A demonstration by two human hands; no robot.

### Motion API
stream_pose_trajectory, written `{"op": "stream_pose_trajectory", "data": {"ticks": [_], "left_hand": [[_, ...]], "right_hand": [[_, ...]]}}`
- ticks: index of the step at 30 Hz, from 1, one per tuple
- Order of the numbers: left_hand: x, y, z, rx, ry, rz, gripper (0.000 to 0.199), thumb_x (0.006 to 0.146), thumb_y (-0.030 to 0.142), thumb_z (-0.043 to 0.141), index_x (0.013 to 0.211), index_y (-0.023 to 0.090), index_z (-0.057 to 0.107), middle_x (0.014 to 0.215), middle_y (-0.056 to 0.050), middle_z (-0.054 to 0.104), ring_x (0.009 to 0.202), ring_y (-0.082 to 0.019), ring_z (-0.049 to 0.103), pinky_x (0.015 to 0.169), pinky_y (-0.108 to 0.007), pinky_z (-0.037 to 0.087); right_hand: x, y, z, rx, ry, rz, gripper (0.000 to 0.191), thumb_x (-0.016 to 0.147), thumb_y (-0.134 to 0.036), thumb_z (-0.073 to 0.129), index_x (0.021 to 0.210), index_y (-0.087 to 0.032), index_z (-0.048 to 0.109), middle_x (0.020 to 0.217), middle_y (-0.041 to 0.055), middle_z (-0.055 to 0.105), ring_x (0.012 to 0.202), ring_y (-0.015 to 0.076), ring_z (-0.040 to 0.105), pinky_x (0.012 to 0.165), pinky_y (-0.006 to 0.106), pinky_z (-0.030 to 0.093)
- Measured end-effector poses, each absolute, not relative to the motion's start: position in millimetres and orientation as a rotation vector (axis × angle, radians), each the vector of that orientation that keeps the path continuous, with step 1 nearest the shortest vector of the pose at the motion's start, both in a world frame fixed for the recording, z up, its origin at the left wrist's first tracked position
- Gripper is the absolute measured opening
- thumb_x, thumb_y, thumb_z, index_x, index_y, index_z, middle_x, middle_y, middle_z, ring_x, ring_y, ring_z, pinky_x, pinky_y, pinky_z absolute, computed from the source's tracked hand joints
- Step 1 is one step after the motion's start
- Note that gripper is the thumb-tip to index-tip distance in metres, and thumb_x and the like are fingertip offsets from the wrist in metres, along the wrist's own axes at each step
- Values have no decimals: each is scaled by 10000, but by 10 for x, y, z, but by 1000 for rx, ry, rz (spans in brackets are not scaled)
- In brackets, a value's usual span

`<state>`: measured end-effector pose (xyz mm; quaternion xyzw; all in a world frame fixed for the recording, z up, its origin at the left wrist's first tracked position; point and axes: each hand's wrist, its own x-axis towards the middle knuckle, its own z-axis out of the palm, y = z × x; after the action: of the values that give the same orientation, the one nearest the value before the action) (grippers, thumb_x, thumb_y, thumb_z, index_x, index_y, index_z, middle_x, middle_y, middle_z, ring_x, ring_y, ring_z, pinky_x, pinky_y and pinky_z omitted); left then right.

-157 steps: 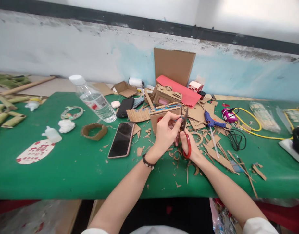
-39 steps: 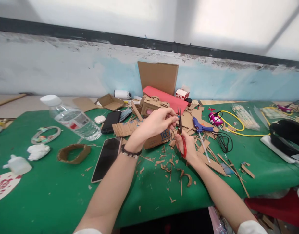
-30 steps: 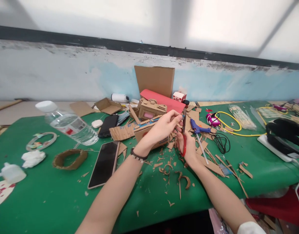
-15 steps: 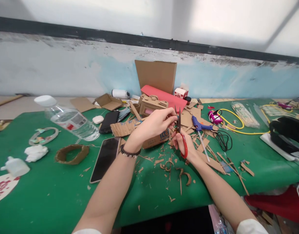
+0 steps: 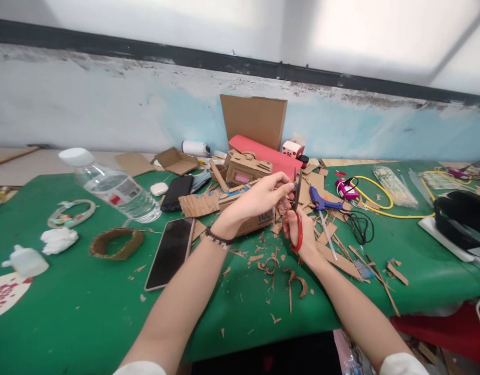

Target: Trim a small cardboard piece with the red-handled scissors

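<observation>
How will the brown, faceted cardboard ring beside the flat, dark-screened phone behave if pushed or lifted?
The brown, faceted cardboard ring is probably light: just a thin-walled open band. Lying flat, it should slide rather than roll. Its hollow middle suggests the walls may flex inward if squeezed.

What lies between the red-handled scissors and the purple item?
In the head view, a blue glue gun and cardboard pieces lie between the scissors, held in the right hand, and the purple item.

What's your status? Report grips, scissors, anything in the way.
Right grip on red-handled scissors. Left grip pinching a tiny bluish bit at the blades. Cardboard box partly hidden behind left grip; cardboard scraps strewn on green table.
</observation>
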<state>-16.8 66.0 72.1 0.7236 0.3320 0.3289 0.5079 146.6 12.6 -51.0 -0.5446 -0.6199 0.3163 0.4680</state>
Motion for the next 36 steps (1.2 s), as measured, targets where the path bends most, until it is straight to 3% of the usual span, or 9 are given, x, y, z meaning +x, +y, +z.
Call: {"op": "stream_pose_trajectory", "data": {"ticks": [3,10,16,21,31,36], "left_hand": [[-56,618,689,1661,761,819,326,1059,519,521,1017,197,551,962,-54,707,773,-157,738,667,-263,580],[30,567,654,1794,756,997,191,1040,388,570,995,203,571,862,-17,662,740,-160,678,695,-290,560],[-270,572,870,1924,842,835,166,1017,353,581,965,198,604,807,-11,675,717,-171,687,680,-294,539],[-389,545,965,1979,954,755,183,997,360,604,913,197,614,747,-14,708,695,-183,697,656,-294,524],[-293,682,745,1752,816,781,251,1016,431,617,997,183,586,819,-39,713,747,-182,733,705,-312,593],[-229,710,688,1686,733,755,325,1040,510,584,1044,184,583,961,-57,718,809,-170,750,755,-307,614]], "right_hand": [[1456,124,-471,-1312,-1416,790,639,1034,-765,393,1089,-193,674,579,-14,596,463,161,547,487,271,435],[1463,93,-404,-1264,-1409,834,560,1029,-736,461,1051,-209,649,582,-18,583,472,164,555,488,273,426],[1526,124,-368,-1175,-1601,880,493,1042,-703,463,1044,-231,605,784,18,687,590,155,605,582,265,488],[1528,103,-354,-1291,-1702,820,504,1033,-718,464,926,-239,577,660,-3,636,555,157,565,529,247,417],[1512,106,-437,-1349,-1601,756,483,1038,-683,493,919,-235,627,581,2,624,481,169,546,488,266,384],[1503,125,-450,-1358,-1521,716,478,1047,-673,486,901,-232,600,595,1,635,472,153,545,488,258,389]]}}
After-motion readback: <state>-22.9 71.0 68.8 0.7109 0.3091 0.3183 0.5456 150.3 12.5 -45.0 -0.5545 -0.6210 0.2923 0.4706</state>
